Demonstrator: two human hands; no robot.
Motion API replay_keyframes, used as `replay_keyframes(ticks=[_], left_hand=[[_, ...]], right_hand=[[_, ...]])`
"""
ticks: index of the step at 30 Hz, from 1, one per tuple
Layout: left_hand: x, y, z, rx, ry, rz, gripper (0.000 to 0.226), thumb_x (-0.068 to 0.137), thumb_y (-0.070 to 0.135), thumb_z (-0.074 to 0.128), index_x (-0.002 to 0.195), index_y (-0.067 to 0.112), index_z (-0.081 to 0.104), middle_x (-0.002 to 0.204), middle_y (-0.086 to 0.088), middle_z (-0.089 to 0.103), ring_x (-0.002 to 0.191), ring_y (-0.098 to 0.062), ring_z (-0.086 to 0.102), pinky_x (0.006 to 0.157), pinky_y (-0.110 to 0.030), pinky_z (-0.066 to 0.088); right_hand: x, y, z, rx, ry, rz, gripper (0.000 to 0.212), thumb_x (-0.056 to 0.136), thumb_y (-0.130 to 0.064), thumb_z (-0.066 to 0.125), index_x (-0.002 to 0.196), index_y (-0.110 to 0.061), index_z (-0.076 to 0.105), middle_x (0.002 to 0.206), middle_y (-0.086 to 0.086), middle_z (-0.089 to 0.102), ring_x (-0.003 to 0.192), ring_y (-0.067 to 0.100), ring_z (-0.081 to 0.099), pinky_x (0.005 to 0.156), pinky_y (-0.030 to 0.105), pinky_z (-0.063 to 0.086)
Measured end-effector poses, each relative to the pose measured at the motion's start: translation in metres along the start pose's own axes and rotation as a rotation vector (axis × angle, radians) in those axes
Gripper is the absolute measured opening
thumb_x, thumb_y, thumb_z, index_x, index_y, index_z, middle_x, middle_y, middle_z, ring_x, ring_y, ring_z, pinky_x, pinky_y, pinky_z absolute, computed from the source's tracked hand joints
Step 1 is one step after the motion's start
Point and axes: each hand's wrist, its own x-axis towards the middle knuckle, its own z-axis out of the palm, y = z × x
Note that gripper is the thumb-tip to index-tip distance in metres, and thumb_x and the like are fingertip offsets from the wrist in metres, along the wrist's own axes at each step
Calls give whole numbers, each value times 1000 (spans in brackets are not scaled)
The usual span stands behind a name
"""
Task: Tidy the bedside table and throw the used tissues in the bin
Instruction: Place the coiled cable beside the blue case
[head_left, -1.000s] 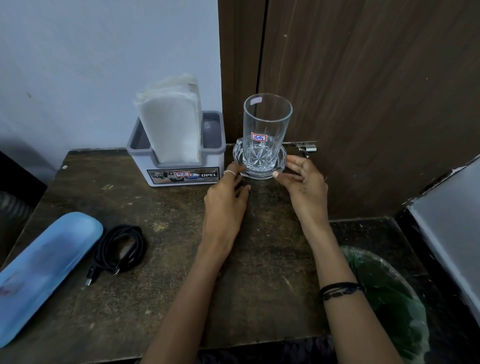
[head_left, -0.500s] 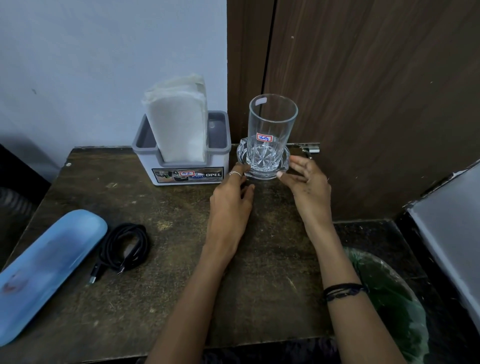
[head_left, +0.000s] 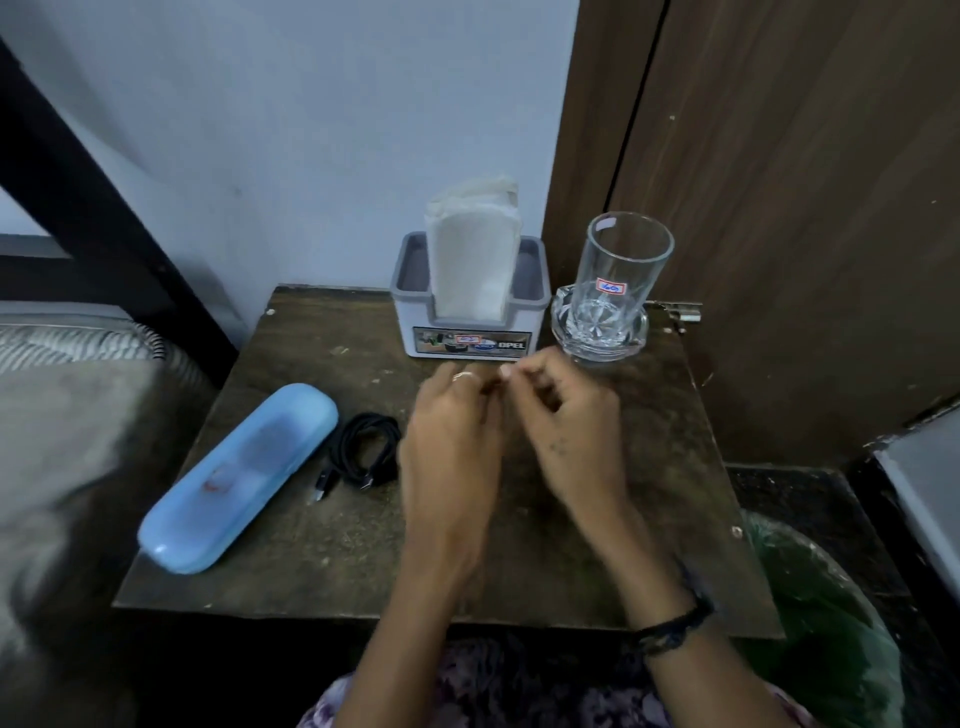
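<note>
We've pulled both hands, left (head_left: 452, 441) and right (head_left: 566, 431), off the glass (head_left: 623, 270) — loosely curled, empty; no loose tissues visible on the tabletop (head_left: 519, 545), looks near done.

Both hands are now off the glass dish (head_left: 600, 332) that carries the tall glass (head_left: 623, 275). The left hand (head_left: 449, 441) and the right hand (head_left: 571, 431) have drawn back from the dish toward the person and hang blurred over the middle of the bench (head_left: 322, 545), fingertips nearly meeting, each grip loosely curled and empty. The camera has pulled back too, so a bed (head_left: 78, 426) appears well left of the dish.
</note>
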Motion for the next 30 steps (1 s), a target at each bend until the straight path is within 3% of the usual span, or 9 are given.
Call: replay_keyframes(ticks=[2,5,8,11,15,20,22,26,30], left_hand=[[-13,-18,-33,112,48,-17,20,86,17,54,101,19,67,97,0,60,97,-22,56,74,-38,47],[-32,-51,-74,247,79,-43,21,83,13,63,103,18,69,93,-4,58,95,-26,53,63,-34,41],[-37,-74,-87,361,-36,-48,31,76,5,70,106,11,68,93,-12,60,92,-34,53,60,-38,44],[-36,-83,-82,418,-144,-11,29,71,0,72,99,7,69,83,-13,63,81,-36,59,54,-41,48],[-27,-76,-77,372,-129,-83,18,84,3,58,100,6,66,91,-14,64,77,-38,64,57,-43,45],[-1,-56,-60,339,-62,-261,24,90,2,37,105,5,55,106,-16,59,93,-37,59,65,-35,33],[8,-48,-51,289,-24,-323,23,91,1,35,105,3,53,111,-17,57,95,-37,58,68,-36,36],[27,-53,-36,241,23,-314,30,92,-2,33,116,-1,51,122,-18,52,100,-35,57,78,-35,40],[45,-73,-30,87,64,-327,38,92,-1,34,127,-2,47,129,-18,52,113,-33,52,86,-26,27]], right_hand=[[-15,-20,17,-29,-195,-67,4,84,-24,64,86,-21,65,73,-12,63,66,2,56,65,24,48],[-28,-46,37,-205,-472,-101,20,83,-28,64,103,-26,64,93,-4,63,84,15,61,73,32,50],[-36,-57,52,-429,-603,-74,38,82,-42,63,118,-31,57,108,-2,56,100,21,59,75,31,46],[-38,-57,59,-452,-613,-59,38,81,-41,65,115,-26,59,110,0,52,100,23,59,73,31,45],[-37,-54,67,-447,-581,-55,32,81,-33,67,111,-22,62,110,1,54,99,24,59,76,33,46],[-22,-47,80,-479,-478,-121,24,86,-27,60,109,-18,62,105,3,57,96,26,59,71,33,44],[-14,-44,86,-449,-448,-136,22,88,-25,55,107,-17,61,101,5,57,92,26,59,68,33,42],[2,-35,103,-370,-379,-172,19,89,-20,53,108,-17,58,106,3,59,94,21,60,72,38,50],[18,-28,122,-340,-345,-222,15,89,-14,53,103,-15,56,102,3,62,91,21,60,68,38,50]])
